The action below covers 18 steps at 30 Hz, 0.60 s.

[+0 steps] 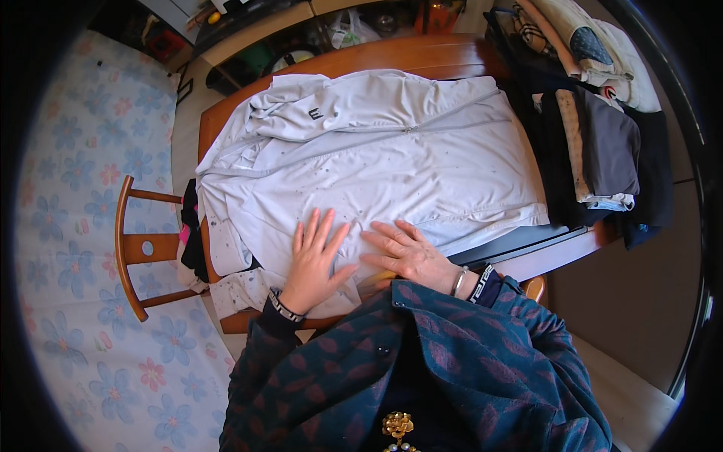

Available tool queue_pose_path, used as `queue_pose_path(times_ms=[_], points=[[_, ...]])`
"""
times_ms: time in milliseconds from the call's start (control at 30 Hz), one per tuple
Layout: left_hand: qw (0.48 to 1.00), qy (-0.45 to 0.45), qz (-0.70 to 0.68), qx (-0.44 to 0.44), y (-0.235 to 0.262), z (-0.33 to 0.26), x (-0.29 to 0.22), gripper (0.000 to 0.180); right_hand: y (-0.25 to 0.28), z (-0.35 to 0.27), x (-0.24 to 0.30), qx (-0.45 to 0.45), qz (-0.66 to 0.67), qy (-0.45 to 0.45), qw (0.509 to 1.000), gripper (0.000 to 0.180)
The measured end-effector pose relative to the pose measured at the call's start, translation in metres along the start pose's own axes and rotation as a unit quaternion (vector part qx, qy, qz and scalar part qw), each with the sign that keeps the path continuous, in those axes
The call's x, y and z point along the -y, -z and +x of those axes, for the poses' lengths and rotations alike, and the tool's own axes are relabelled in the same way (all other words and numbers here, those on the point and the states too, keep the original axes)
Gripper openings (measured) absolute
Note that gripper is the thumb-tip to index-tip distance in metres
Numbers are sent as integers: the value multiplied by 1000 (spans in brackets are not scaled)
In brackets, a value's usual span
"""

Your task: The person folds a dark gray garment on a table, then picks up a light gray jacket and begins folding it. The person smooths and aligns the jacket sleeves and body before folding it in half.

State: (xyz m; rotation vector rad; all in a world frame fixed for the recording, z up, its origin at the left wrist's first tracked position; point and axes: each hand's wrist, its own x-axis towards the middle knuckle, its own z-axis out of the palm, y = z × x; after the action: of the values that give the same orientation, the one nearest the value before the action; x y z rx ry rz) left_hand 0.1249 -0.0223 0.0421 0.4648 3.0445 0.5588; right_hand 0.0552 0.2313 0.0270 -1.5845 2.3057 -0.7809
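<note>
A white zip-up jacket (459,166) with dark specks lies spread across a wooden table (444,54). Its collar end points left and its hem right, and the zipper runs lengthwise along it. My left hand (315,260) rests flat on the near side of the jacket, fingers stretched apart. Just right of it, my right hand (407,252) lies with fingers extended leftward over the cloth near the table's front edge. Neither hand holds anything. A speckled sleeve (245,290) lies at the near left, partly hidden behind my left wrist.
Folded clothes (610,147) are stacked on dark cloth at the table's right end. A wooden chair (147,248) stands at the left, before a floral-patterned covering (98,301). Behind the table is a shelf unit (260,38) with assorted items.
</note>
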Motion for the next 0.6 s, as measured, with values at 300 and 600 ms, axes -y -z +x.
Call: queue_pose_path(times_ms=[300,600], points=[[991,-8,-101,84,35,-66,-1,81,5,-1,-7,-73,-50,-17,996,55],[994,85,-39,58,77,-112,38,65,0,-2,-11,-76,-41,-14,996,62]])
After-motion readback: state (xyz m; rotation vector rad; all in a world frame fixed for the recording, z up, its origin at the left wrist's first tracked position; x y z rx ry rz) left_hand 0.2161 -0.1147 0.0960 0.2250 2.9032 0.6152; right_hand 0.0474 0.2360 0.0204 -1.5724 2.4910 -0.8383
